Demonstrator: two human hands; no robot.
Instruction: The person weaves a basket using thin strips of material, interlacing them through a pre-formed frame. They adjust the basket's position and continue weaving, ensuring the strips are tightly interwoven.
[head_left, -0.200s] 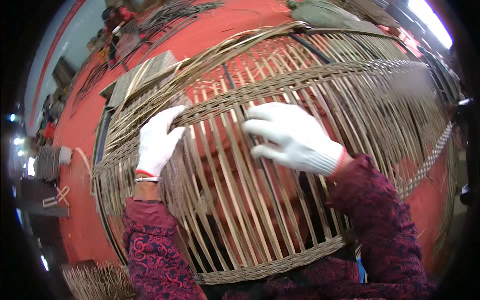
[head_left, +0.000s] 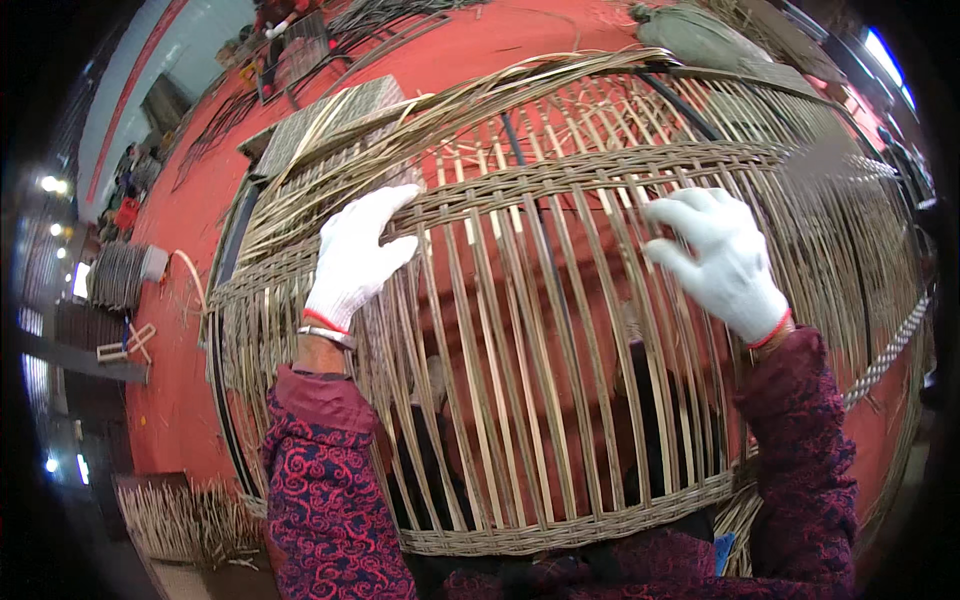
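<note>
A large frame of upright brown stakes (head_left: 540, 370) lies across in front of me, with a woven band (head_left: 560, 180) along its upper part and a woven rim (head_left: 570, 533) near my body. My left hand (head_left: 362, 248), in a white knit glove, rests at the left stretch of the band; its thumb and fingers are apart, one on each side of the weave. To the right, my gloved right hand (head_left: 715, 255) is over the stakes just below the band. Its fingers are bent, with a gap to the thumb, and no strand shows in it.
Long loose strands (head_left: 430, 125) trail over the frame's far side. A grey-green bundle (head_left: 700, 40) lies on the red floor (head_left: 170, 380) at the back. Short stakes (head_left: 190, 520) stand at lower left; a small wooden frame (head_left: 128, 345) lies beyond. Another person (head_left: 285, 15) is at upper left.
My right hand has moved right along the band, away from my left hand. The left hand keeps its place on the weave, while the whole view has shifted slightly.
</note>
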